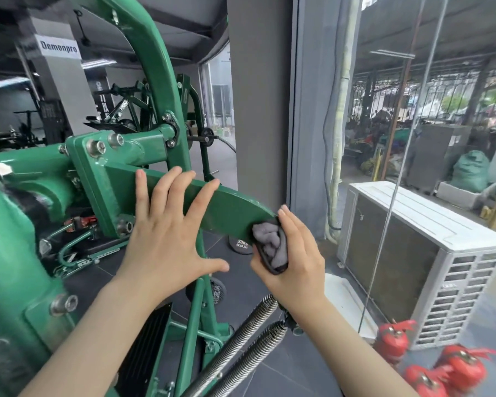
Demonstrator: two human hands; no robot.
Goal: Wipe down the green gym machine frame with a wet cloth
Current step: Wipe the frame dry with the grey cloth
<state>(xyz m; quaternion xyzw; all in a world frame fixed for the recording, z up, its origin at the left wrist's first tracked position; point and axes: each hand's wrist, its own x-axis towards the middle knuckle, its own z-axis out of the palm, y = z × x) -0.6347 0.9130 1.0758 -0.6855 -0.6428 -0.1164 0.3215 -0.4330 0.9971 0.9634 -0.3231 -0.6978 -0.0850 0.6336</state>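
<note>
The green gym machine frame (103, 179) fills the left half of the view, with a flat green arm plate (229, 207) reaching right to a rounded tip. My left hand (166, 233) lies flat on that plate, fingers spread and straight, fingertips over its top edge. My right hand (295, 259) grips a bunched grey cloth (269, 247) and holds it against the lower edge of the plate's rounded tip.
A grey pillar (258, 90) and a glass wall (413, 110) stand just right of the plate. Beyond the glass sits a white air-conditioner unit (430, 270). Red fire extinguishers (455, 368) stand low right. Two steel springs (241, 345) run below my right wrist. More gym machines stand behind.
</note>
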